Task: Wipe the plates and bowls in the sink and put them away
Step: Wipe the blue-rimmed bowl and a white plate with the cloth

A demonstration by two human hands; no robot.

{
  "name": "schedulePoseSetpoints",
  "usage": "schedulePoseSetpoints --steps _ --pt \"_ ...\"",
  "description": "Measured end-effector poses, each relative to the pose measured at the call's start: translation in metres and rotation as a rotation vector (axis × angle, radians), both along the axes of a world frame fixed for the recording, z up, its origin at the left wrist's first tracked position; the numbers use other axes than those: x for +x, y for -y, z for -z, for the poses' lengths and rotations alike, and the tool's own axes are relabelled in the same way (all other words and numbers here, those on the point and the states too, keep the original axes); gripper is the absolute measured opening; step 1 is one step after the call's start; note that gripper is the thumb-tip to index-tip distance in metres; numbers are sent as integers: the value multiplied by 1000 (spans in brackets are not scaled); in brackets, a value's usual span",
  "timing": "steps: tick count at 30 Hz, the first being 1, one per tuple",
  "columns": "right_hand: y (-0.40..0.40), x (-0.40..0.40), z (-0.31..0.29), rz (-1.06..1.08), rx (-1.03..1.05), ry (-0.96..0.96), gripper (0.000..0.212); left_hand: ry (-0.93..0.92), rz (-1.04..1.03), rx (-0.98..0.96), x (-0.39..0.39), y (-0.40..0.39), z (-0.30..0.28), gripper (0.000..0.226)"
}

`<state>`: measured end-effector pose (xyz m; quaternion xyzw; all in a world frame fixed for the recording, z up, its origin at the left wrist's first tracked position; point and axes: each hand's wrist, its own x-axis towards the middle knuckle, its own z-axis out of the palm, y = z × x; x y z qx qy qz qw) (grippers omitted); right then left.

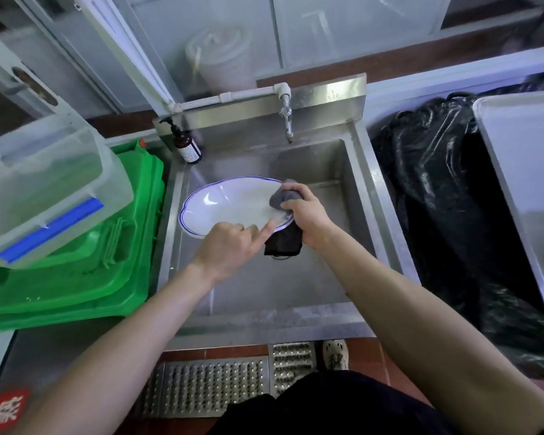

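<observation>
A white plate with a blue rim line (pixel 230 202) is held tilted over the steel sink (pixel 355 189). My left hand (pixel 230 246) grips the plate's near edge, index finger stretched along the rim. My right hand (pixel 305 215) presses a dark grey cloth (pixel 283 199) against the plate's right side; the cloth's tail hangs below the plate. The part of the sink floor that shows below the plate holds no other dishes.
A tap (pixel 287 120) and a brown pump bottle (pixel 187 147) stand at the sink's back. On the left sit green crates (pixel 76 277) under a clear plastic box (pixel 41 189). To the right are a black bag (pixel 437 189) and a steel tray (pixel 528 158) with another plate's edge.
</observation>
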<state>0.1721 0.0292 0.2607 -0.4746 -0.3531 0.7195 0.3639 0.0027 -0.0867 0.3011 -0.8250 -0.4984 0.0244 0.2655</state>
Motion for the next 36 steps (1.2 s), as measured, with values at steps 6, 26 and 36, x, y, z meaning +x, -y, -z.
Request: schedulePoseSetpoints --steps 6,26,36 --pt "-3 37 35 147 -179 77 78 675 -144 -62 23 24 3 94" --pt "-2 91 30 65 218 580 14 2344 -713 -235 28 19 45 68" --pt "19 5 3 -954 960 781 65 2440 -624 -118 34 -2 50 59"
